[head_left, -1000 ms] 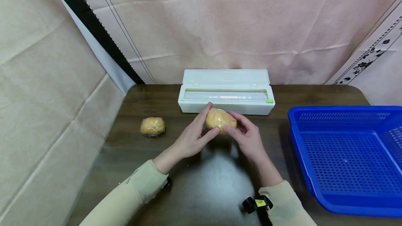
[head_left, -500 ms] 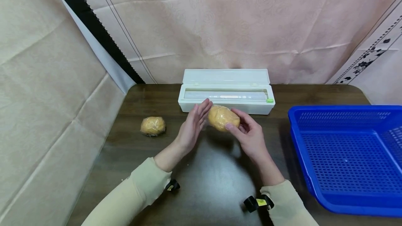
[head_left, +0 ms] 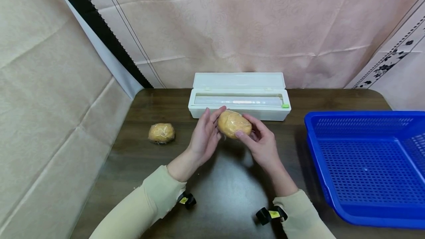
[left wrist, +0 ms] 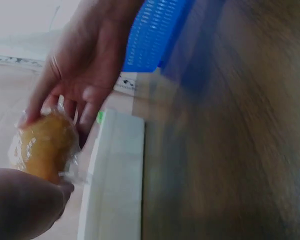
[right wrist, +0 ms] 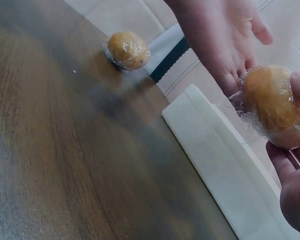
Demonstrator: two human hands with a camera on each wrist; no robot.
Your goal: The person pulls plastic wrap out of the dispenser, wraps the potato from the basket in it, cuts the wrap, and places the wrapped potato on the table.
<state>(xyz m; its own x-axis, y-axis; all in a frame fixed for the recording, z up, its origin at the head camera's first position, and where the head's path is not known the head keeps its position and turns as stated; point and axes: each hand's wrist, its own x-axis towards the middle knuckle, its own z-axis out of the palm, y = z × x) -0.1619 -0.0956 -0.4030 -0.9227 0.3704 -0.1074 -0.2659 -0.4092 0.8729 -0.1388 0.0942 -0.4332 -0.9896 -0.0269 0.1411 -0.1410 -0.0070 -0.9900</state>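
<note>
A golden-brown bread roll in clear cling film (head_left: 234, 124) is held up above the table, in front of the white box. My right hand (head_left: 263, 146) grips it between thumb and fingers on its right side. On the other side my left hand (head_left: 203, 137) has its palm turned up and its fingers fairly straight, the tips at the roll's left end. Loose film (right wrist: 245, 112) sticks out from the roll toward the left hand in the right wrist view. A second wrapped roll (head_left: 161, 133) lies on the table to the left.
The white cling film dispenser (head_left: 239, 114) stands at the back with its lid up and a roll of film inside. A blue perforated basket (head_left: 317, 172) sits at the right. Cloth hangs behind the dark wooden table (head_left: 132, 180).
The left thumb has come off the roll, and that hand has turned palm up. The roll shifted slightly right, then back left, in the right hand's grip.
</note>
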